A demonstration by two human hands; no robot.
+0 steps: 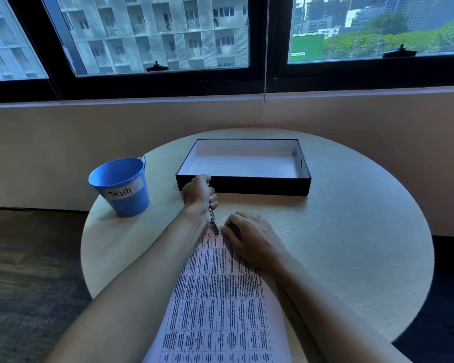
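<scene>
Head, L hand [199, 192] tool [213, 224] at paper [220, 297] edge, R hand [249, 237] alongside
</scene>
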